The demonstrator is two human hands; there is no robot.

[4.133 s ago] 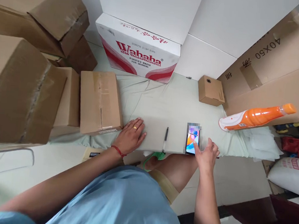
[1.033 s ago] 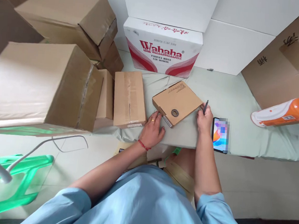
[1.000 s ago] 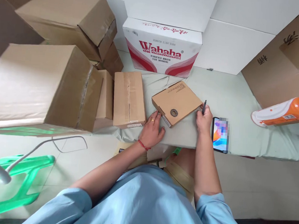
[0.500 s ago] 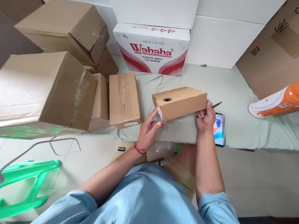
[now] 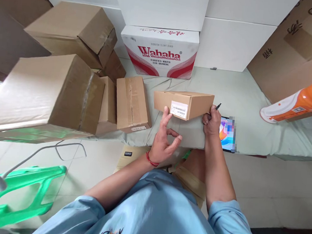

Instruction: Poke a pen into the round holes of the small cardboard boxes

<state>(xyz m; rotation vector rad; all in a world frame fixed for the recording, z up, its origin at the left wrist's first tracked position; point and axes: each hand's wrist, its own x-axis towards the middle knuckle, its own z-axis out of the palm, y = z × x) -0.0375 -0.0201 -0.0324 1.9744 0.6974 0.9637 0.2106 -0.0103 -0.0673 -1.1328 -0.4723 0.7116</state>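
Note:
A small cardboard box (image 5: 200, 108) is over the cloth-covered table in front of me, angled so a corner faces me. On its left front side is a white barcode label (image 5: 179, 109). My left hand (image 5: 165, 139) has its fingers apart, index and middle fingertips at the label's lower left edge; a red string bracelet circles the wrist. My right hand (image 5: 211, 122) is closed at the box's right end, with a dark pen (image 5: 218, 106) sticking up from its fingers. Whether the box's underside rests on the table is hard to see.
A lit phone or tablet (image 5: 227, 134) lies beside my right wrist. Taped cartons (image 5: 133, 102) and larger boxes (image 5: 39, 86) crowd the left. Behind stands a Wahaha water carton (image 5: 161, 54). An orange-and-white bottle (image 5: 299, 101) is at right; a green stool (image 5: 45, 180) stands below left.
The box has turned, bringing its labelled side round toward me; the round hole on it no longer shows. My left hand has shifted slightly right and lower, its fingers more spread.

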